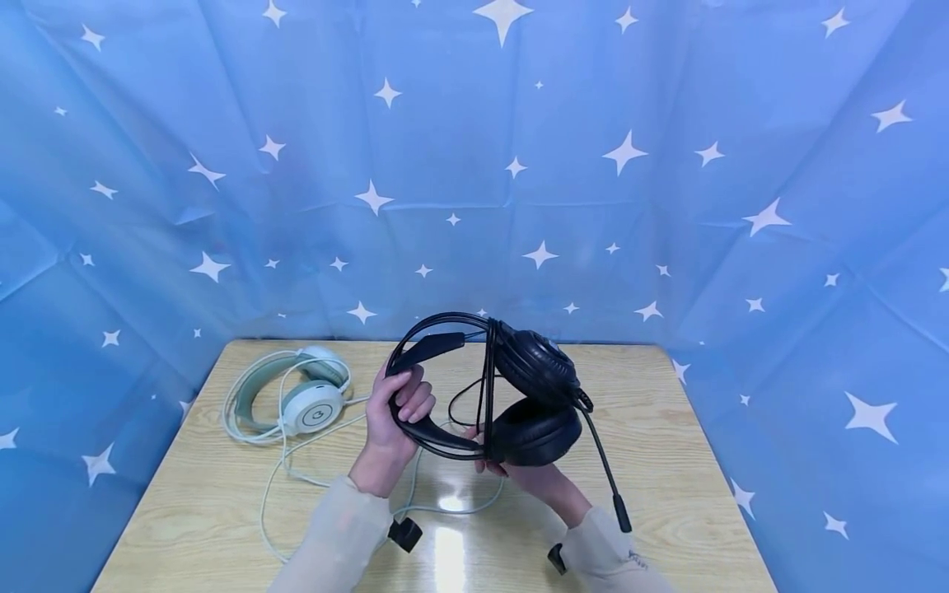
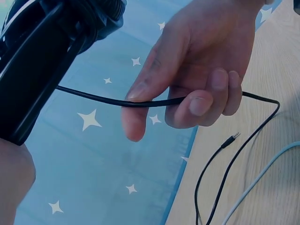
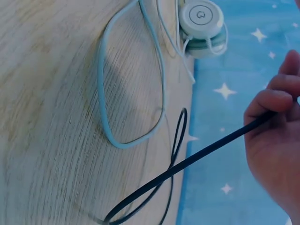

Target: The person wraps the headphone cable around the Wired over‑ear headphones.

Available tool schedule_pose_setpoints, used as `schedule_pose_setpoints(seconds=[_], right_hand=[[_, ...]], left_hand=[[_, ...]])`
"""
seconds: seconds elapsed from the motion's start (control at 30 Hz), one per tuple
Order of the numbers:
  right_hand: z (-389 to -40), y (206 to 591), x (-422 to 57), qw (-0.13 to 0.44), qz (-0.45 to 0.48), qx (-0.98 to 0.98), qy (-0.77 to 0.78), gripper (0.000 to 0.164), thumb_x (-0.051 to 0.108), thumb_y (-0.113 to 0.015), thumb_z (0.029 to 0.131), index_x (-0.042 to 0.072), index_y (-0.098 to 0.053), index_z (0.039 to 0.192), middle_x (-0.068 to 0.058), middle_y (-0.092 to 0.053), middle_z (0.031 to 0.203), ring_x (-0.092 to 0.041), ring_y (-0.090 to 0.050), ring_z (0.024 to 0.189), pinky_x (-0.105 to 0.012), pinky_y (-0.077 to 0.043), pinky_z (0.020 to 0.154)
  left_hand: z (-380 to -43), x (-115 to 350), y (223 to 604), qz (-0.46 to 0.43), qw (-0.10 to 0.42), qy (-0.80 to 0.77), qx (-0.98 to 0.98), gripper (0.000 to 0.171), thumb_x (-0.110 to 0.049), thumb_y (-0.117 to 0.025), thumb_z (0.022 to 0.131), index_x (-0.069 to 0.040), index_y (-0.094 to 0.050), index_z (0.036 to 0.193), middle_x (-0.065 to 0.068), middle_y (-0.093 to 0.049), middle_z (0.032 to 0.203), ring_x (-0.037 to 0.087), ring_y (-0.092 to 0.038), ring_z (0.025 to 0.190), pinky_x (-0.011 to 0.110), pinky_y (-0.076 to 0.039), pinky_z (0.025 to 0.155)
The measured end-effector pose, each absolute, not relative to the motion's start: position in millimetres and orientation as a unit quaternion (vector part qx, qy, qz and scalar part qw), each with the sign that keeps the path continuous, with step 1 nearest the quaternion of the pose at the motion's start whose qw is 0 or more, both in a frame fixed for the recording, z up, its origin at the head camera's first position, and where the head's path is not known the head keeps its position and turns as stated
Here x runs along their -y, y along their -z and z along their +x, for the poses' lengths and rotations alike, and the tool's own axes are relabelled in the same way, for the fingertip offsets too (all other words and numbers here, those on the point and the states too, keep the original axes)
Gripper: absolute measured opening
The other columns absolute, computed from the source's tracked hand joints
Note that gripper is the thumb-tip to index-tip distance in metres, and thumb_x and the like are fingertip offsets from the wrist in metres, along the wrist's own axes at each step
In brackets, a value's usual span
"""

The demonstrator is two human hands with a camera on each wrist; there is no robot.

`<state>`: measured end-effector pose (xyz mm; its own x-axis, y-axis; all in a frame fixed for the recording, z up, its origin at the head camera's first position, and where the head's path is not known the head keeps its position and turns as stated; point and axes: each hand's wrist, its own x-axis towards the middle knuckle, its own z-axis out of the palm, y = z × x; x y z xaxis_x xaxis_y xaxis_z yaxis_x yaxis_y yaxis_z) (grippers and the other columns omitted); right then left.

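Black headset [image 1: 519, 387] held above wooden table [image 1: 667, 461], cable [image 2: 117, 101] being wound round it. Left hand [image 1: 396, 412] grips headband; right hand [image 2: 197, 70] pinches cable. Next likely: another loop, keeping tension, plug [image 2: 229, 139] trailing. Mint headset [image 1: 296, 395] lies aside.

Matt black plastic headset [image 1: 511, 387] (padded leatherette cups), glossy wood-grain table [image 1: 667, 461], creased blue cloth backdrop [image 1: 667, 165].

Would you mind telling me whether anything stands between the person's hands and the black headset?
Nothing visible does. The left hand already grips the headband of the black headset, and the right hand holds it from below, pinching its black cable. The mint headset lies apart on the table.
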<state>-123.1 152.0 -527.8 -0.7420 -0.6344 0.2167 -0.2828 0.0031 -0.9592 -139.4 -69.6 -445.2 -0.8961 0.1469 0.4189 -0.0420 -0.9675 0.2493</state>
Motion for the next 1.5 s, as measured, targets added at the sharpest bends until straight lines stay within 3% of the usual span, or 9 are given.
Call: schedule_pose_setpoints(seconds=[0.2, 0.33, 0.43, 0.63, 0.73, 1.13, 1.27, 1.4, 1.5], right_hand=[[-109, 521, -149, 0.155, -0.284, -0.713, 0.623, 0.027, 0.006, -0.039, 0.111, -0.005, -0.063, 0.104, -0.02, -0.057, 0.077, -0.007, -0.04, 0.062, -0.02, -0.033, 0.056], [-100, 513, -148, 0.167, -0.266, -0.721, 0.617, 0.031, 0.01, -0.037, 0.112, -0.007, -0.062, 0.109, -0.013, -0.058, 0.078, -0.011, -0.042, 0.062, -0.02, -0.036, 0.059], [-98, 510, -146, 0.153, -0.277, -0.732, 0.604, 0.031, 0.012, -0.036, 0.113, -0.003, -0.062, 0.112, -0.013, -0.06, 0.075, -0.012, -0.043, 0.059, -0.02, -0.036, 0.055], [-95, 506, -146, 0.129, -0.29, -0.736, 0.598, 0.029, 0.012, -0.036, 0.113, 0.002, -0.062, 0.107, -0.021, -0.062, 0.075, -0.033, -0.044, 0.057, -0.02, -0.037, 0.052], [-94, 503, -147, 0.131, -0.291, -0.73, 0.605, 0.028, 0.011, -0.036, 0.112, -0.002, -0.061, 0.109, -0.026, -0.061, 0.076, -0.035, -0.043, 0.056, -0.024, -0.037, 0.049], [-85, 500, -150, 0.174, -0.275, -0.709, 0.625, 0.027, 0.014, -0.035, 0.113, -0.003, -0.055, 0.119, -0.016, -0.062, 0.076, -0.017, -0.044, 0.057, -0.017, -0.035, 0.053], [-84, 498, -152, 0.183, -0.276, -0.709, 0.622, 0.026, 0.013, -0.035, 0.113, -0.004, -0.054, 0.118, -0.019, -0.06, 0.075, -0.003, -0.043, 0.06, -0.018, -0.033, 0.053], [-83, 494, -154, 0.167, -0.281, -0.719, 0.614, 0.024, 0.011, -0.036, 0.112, -0.003, -0.056, 0.117, -0.02, -0.059, 0.072, -0.002, -0.041, 0.06, -0.02, -0.033, 0.053], [-84, 490, -157, 0.151, -0.278, -0.731, 0.605, 0.024, 0.011, -0.037, 0.112, -0.001, -0.057, 0.117, -0.016, -0.059, 0.07, -0.003, -0.042, 0.06, -0.021, -0.035, 0.053]], left_hand=[[-141, 68, 442, 0.203, 0.015, -0.969, -0.139, 0.02, 0.004, -0.047, 0.096, -0.012, -0.049, 0.085, -0.003, -0.019, 0.062, 0.009, -0.015, 0.045, 0.017, -0.014, 0.044], [-142, 67, 440, 0.196, -0.011, -0.969, -0.153, 0.022, 0.006, -0.044, 0.097, -0.012, -0.048, 0.083, -0.003, -0.018, 0.061, 0.009, -0.013, 0.045, 0.017, -0.013, 0.043], [-142, 67, 440, 0.18, -0.027, -0.968, -0.17, 0.022, 0.006, -0.045, 0.096, -0.011, -0.049, 0.083, -0.003, -0.018, 0.061, 0.009, -0.013, 0.044, 0.016, -0.013, 0.043], [-141, 66, 439, 0.156, -0.06, -0.965, -0.202, 0.023, 0.007, -0.042, 0.095, -0.011, -0.05, 0.084, -0.003, -0.02, 0.06, 0.01, -0.013, 0.044, 0.017, -0.014, 0.041], [-142, 66, 438, 0.154, -0.078, -0.961, -0.217, 0.022, 0.008, -0.041, 0.093, -0.01, -0.051, 0.086, -0.003, -0.021, 0.059, 0.01, -0.013, 0.043, 0.017, -0.014, 0.041], [-143, 65, 442, 0.092, -0.216, -0.906, -0.352, 0.022, 0.013, -0.047, 0.087, -0.008, -0.052, 0.091, -0.006, -0.036, 0.052, 0.01, -0.018, 0.04, 0.022, -0.012, 0.038], [-143, 66, 443, 0.076, -0.262, -0.877, -0.395, 0.023, 0.013, -0.051, 0.083, -0.008, -0.053, 0.091, -0.004, -0.043, 0.054, 0.009, -0.025, 0.038, 0.023, -0.017, 0.037], [-141, 69, 444, 0.068, -0.289, -0.835, -0.464, 0.024, 0.011, -0.057, 0.082, -0.009, -0.054, 0.095, -0.005, -0.048, 0.056, 0.007, -0.034, 0.04, 0.02, -0.024, 0.038], [-138, 72, 446, 0.072, -0.299, -0.796, -0.522, 0.021, 0.011, -0.06, 0.082, -0.001, -0.053, 0.097, -0.006, -0.051, 0.06, 0.005, -0.041, 0.045, 0.017, -0.031, 0.041]])
